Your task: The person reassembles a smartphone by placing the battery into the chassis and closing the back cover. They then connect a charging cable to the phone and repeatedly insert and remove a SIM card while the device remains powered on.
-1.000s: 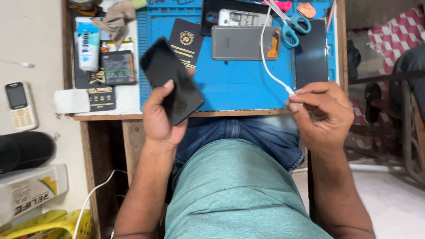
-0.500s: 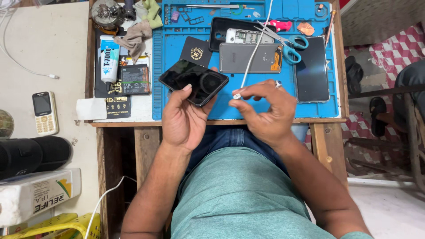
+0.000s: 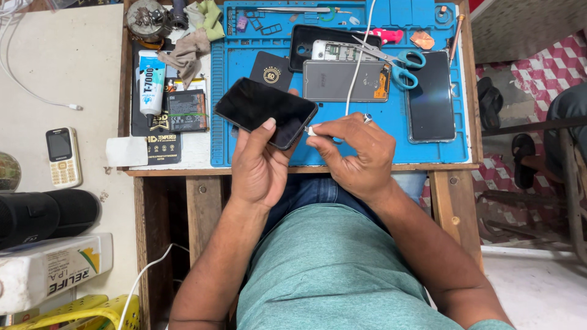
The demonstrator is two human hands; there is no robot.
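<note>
My left hand (image 3: 260, 164) holds a black smartphone (image 3: 264, 112) flat over the near edge of a blue work mat (image 3: 373, 140). My right hand (image 3: 353, 153) pinches the white plug (image 3: 310, 130) of a white cable (image 3: 357, 58) right at the phone's lower right end. The cable runs up across the mat and out of the top of the view.
On the mat lie a grey phone back (image 3: 345, 80), an opened phone (image 3: 333, 49), blue-handled scissors (image 3: 400, 61), a black screen panel (image 3: 431, 96) and tweezers (image 3: 293, 10). A glue tube (image 3: 150, 88) and a battery (image 3: 185, 111) sit left of it. A small keypad phone (image 3: 62, 156) lies on the white surface at left.
Both hands came together over the table's front edge. The phone turned from upright to lying across, and the right hand brought the cable plug up to the phone's end.
</note>
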